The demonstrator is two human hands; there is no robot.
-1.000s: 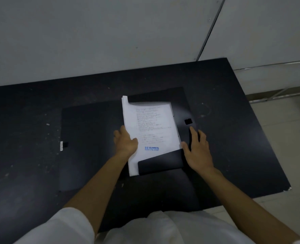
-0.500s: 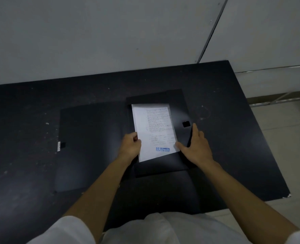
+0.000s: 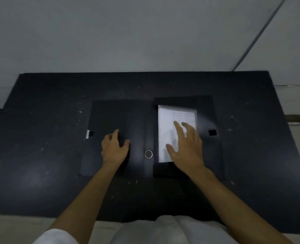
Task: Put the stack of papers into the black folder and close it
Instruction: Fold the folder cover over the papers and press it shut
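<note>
While the black folder point(image 3: 145, 138) lies spread open on the dark table point(image 3: 40, 173), the single head view shows the stack of papers point(image 3: 166, 131) already seated in the folder's right half, framed by its dark flaps, with the long axis running away from the person. The right hand point(image 3: 186, 147) is spread flat, fingers extended over the lower part of the sheets; it grips nothing, and motion blur makes it hard to tell whether it presses the paper or hangs just above. The left hand point(image 3: 114, 148) lies palm-down on the left cover, fingers loosely curled, empty as well. A small metal ring point(image 3: 148, 154) sits on the spine between the two hands.

Inserting looks done; closing is what remains. That turns on the left cover, which lies directly under the left hand, its free edge with the closure tab point(image 3: 89, 133) just beyond the fingertips on the outer side. The left hand is clearly nearer, so it would likely swing that cover rightward over the papers about the spine.
</note>
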